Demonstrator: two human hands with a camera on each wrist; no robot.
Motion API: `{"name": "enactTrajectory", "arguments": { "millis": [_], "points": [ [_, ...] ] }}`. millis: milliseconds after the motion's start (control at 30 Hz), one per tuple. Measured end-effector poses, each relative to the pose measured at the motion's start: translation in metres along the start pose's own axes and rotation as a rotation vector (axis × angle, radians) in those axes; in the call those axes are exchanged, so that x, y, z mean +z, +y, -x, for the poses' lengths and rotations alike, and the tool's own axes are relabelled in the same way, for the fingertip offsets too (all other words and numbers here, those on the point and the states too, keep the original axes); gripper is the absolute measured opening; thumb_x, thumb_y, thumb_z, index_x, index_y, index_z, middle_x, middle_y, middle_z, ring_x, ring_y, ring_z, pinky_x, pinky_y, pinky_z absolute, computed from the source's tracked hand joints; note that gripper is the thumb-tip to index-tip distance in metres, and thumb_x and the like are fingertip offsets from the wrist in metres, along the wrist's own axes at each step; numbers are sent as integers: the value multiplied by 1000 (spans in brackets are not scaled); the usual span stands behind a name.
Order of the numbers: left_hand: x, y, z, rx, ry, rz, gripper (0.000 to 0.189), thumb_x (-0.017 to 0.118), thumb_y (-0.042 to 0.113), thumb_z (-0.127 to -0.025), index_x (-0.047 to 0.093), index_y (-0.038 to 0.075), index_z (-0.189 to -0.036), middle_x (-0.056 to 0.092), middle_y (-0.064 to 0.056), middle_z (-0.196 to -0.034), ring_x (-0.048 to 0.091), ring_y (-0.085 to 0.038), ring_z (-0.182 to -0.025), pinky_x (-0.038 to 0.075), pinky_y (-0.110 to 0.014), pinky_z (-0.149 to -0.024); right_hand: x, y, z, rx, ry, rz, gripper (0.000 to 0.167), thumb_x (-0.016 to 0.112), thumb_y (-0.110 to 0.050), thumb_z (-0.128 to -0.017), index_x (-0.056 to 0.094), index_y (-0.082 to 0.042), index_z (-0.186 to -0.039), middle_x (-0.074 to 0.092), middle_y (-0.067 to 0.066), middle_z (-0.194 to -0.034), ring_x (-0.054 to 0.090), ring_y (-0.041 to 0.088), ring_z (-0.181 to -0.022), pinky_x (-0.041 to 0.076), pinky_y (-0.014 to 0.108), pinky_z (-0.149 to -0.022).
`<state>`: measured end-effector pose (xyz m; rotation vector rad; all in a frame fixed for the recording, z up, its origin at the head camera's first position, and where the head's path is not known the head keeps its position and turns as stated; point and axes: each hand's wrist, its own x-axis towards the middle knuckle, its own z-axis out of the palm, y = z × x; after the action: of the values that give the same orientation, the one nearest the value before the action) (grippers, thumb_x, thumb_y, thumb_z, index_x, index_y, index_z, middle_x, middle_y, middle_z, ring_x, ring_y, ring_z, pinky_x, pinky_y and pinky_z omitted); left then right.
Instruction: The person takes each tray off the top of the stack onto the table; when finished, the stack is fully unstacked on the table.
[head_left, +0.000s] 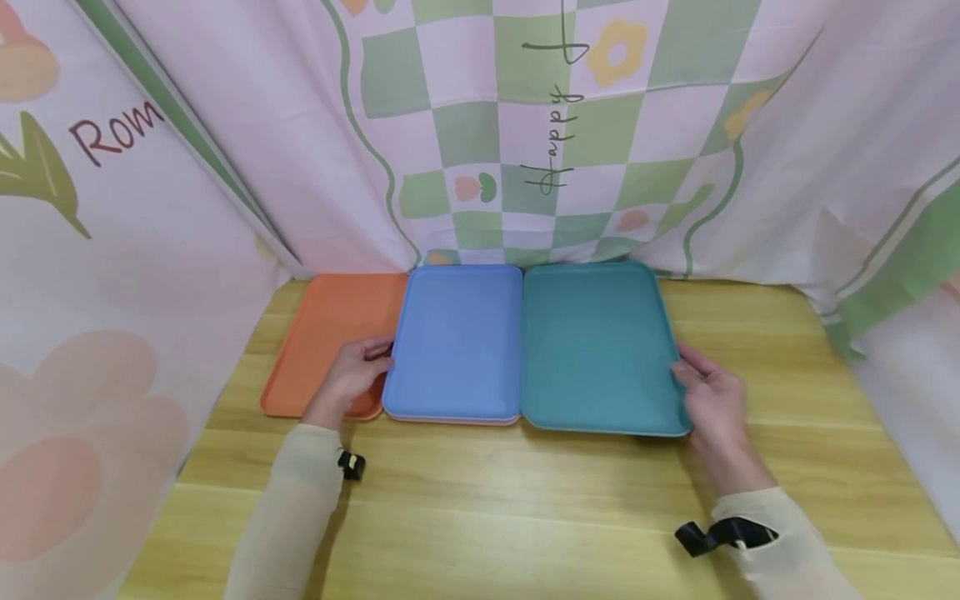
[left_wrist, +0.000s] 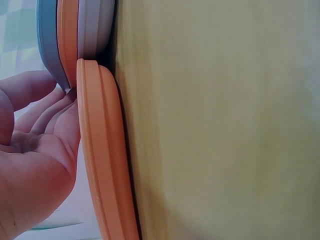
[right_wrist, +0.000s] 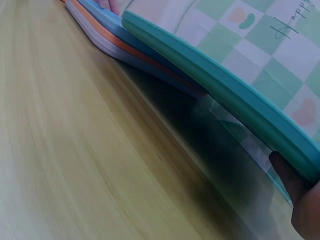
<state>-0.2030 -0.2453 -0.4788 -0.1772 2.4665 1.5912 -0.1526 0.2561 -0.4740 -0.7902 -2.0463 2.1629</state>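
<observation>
My right hand point(head_left: 716, 404) grips the right edge of a teal tray point(head_left: 600, 350). In the right wrist view this teal tray point(right_wrist: 220, 75) is raised off the table, with a dark shadow beneath. Just left of it lies a blue tray point(head_left: 457, 342), on top of an orange tray point(left_wrist: 67, 30) and a pale lilac tray point(left_wrist: 95, 25). My left hand point(head_left: 356, 371) pinches the blue tray's left rim, thumb above and fingertips at the edge. Under that hand, a separate orange tray point(head_left: 337, 333) lies flat on the table, its right side against the stack.
The wooden table point(head_left: 465, 517) extends in front of the trays and to their right. A printed curtain point(head_left: 465, 125) hangs right behind the trays, with more cloth point(head_left: 90, 350) along the left side. Black straps point(head_left: 727, 533) sit on both sleeves.
</observation>
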Motion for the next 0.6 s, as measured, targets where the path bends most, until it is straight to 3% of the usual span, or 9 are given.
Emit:
{"name": "enactTrajectory", "arguments": {
  "millis": [100,267,433,600],
  "points": [
    [0,1,1,-10,-1,-2,51,62,4,-107,55,2,-157,55,-23,-160,51,-36,-153,49,-50,-121,-5,1,-2,10,-24,7,52,66,-16,-108,55,-11,-158,72,-18,-135,64,-12,-110,54,4,-82],
    [0,3,0,-21,-2,-1,51,62,4,-106,55,2,-157,55,-22,-160,51,-35,-153,49,-50,-121,-9,2,-5,-24,-38,47,53,66,-18,-108,54,-8,-158,74,-23,-128,63,-11,-115,53,4,-82],
    [1,3,0,-11,11,-6,51,62,3,-106,56,1,-156,56,-23,-159,52,-35,-152,50,-50,-121,-5,4,-10,-37,-35,200,52,59,-23,-112,51,-11,-161,57,2,-160,54,1,-142,49,3,-94],
    [1,4,0,-3,20,-12,50,62,4,-105,57,0,-155,57,-24,-158,53,-36,-151,49,-50,-121,2,6,-13,-44,-17,285,51,55,-26,-113,50,-13,-162,50,13,-164,52,11,-149,49,7,-103]
  ]
}}
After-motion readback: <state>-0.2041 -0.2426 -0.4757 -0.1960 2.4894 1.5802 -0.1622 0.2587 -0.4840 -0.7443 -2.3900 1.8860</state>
